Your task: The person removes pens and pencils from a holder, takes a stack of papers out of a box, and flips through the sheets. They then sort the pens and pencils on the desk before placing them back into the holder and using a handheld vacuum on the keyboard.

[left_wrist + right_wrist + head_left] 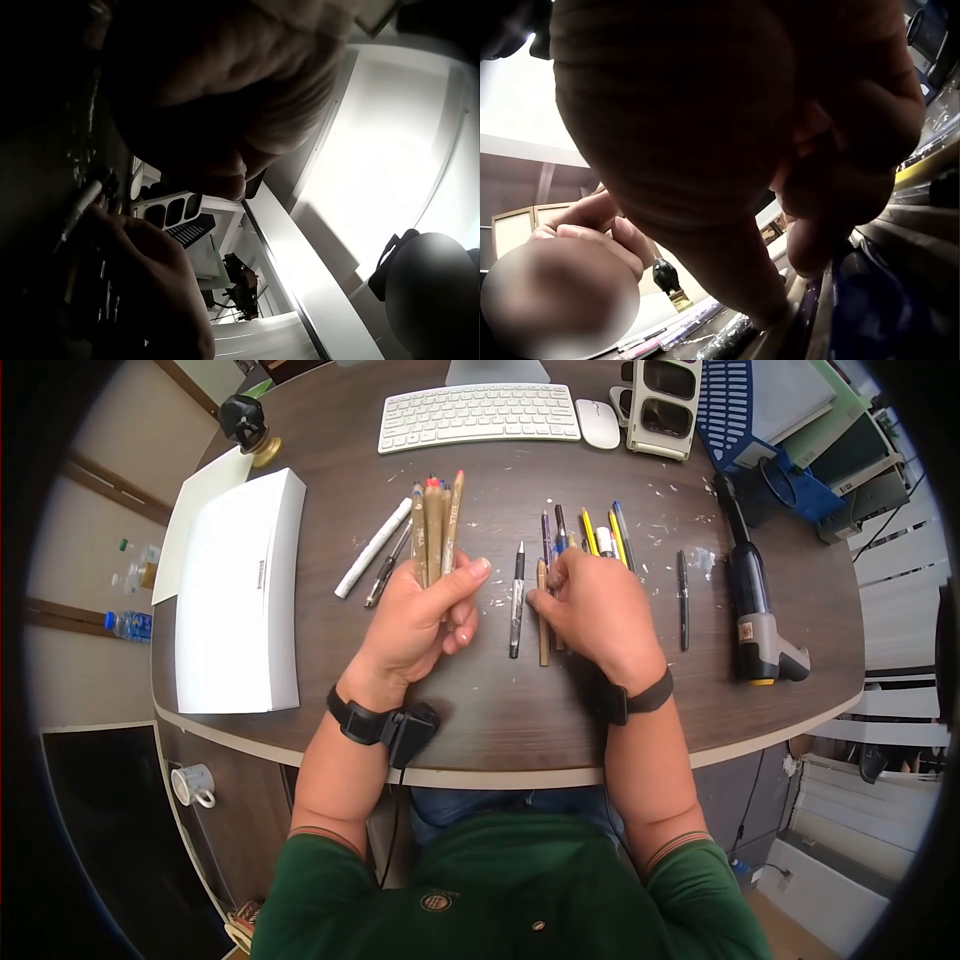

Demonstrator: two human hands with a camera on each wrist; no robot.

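My left hand (415, 615) grips an upright bundle of brown pencils (433, 530), one with a red end. To its right, my right hand (605, 605) reaches down to the desk and pinches a brown pencil (544, 640) between thumb and fingertips. A black-and-silver pen (517, 600) lies just left of that thumb. Beyond the knuckles show a purple pencil (546, 530), a yellow pencil (588, 525) and a blue pen (620, 520), partly hidden by the hand. Both wrist views are dark; the right one shows fingertips right at the pencils.
Left of the bundle lie a white stick (375, 547) and a dark pen (385, 577). A paper stack (235, 590) is at far left, a keyboard (480, 415) and mouse (598, 424) at the back. Rightward are a black pen (683, 600) and a long-nozzled handheld tool (752, 585).
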